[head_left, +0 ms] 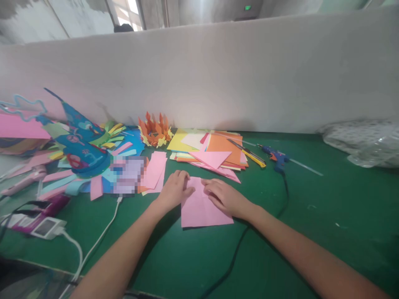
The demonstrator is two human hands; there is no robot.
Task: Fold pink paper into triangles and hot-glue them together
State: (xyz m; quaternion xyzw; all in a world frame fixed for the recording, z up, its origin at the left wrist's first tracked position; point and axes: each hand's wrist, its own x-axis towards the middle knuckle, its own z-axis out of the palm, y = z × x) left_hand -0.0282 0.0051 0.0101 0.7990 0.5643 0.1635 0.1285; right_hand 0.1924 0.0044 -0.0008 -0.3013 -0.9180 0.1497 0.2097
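Observation:
A sheet of pink paper (205, 214) with faint crease lines lies on the green table in front of me. My left hand (175, 189) grips its upper left edge, thumb on top and fingers curled along the side. My right hand (226, 197) is closed at the upper right of the same sheet, its bent fingers pressing the paper and hiding that corner. Just beyond the hands, pink folded pieces (213, 158) rest on a stack of coloured paper (226, 143). More pink sheets (155, 170) lie to the left of my left hand.
A yellow utility knife (254, 158) lies by the stack, with a blue glue gun (276, 157) right of it. Its black cord (235, 253) runs under my right forearm. Blue cone hats (82, 155), an orange paper crown (155, 129) and a power strip (46, 227) occupy the left side.

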